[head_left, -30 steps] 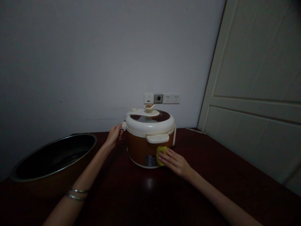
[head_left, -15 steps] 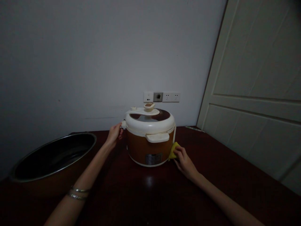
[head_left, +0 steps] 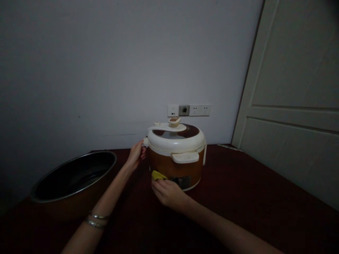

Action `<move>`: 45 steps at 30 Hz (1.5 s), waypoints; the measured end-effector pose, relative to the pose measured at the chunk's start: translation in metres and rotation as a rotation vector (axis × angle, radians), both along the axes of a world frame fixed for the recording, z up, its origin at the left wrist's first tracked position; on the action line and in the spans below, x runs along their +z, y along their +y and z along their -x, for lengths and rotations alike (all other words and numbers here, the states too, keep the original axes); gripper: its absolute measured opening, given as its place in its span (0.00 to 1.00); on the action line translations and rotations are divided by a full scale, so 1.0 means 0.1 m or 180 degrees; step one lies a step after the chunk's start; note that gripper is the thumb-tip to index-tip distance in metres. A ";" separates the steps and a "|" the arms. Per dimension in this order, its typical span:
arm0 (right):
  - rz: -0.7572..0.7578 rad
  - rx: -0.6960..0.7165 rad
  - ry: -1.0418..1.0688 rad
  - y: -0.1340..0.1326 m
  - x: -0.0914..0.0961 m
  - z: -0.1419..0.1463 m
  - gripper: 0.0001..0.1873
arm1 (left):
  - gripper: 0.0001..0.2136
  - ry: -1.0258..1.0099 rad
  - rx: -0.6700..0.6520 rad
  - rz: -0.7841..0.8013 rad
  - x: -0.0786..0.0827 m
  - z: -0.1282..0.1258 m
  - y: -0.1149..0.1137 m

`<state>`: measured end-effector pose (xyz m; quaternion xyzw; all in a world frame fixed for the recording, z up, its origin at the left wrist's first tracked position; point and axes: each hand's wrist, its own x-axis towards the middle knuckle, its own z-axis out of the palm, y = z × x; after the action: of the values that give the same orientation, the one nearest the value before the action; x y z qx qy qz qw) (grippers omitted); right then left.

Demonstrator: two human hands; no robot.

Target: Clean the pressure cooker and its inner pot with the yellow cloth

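Note:
A brown and cream rice cooker (head_left: 177,154) with its lid closed stands on a dark red table (head_left: 238,183) near the wall. My left hand (head_left: 136,154) grips the small cream handle on the cooker's left side. My right hand (head_left: 167,193) presses a yellow sponge (head_left: 158,175) against the lower left front of the cooker's brown body, fingers closed over it. Two thin metal bangles sit on my left wrist.
A large metal basin (head_left: 75,175) rests on the table to the left. A row of wall sockets (head_left: 189,110) is behind the cooker. A cream door (head_left: 296,106) fills the right side, close to the table's edge.
My right hand carried the sponge from the cooker's front to its right side, then across to the lower left front. My left hand stayed on the side handle. The view shifted slightly left.

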<state>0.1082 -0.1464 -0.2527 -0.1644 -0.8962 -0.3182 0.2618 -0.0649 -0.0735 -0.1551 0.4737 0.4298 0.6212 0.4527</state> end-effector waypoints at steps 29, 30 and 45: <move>0.0759 0.0395 0.0822 -0.37 0.08 -1.27 0.29 | 0.14 0.0934 0.1257 -0.0659 -0.13 0.25 -0.56; 0.0845 0.0338 0.0987 -0.33 0.02 -1.41 0.29 | 0.14 0.0971 0.1391 -0.0828 -0.04 0.28 -0.52; 0.3364 -0.0634 0.3419 0.10 -0.44 -1.97 0.26 | 0.16 0.2160 0.1574 -0.2122 -0.18 0.03 -0.10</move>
<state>0.3048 -0.1364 -0.2968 -0.4804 -0.6597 0.2550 0.5187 -0.0676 -0.0831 -0.1732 0.6506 0.4302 0.6241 -0.0465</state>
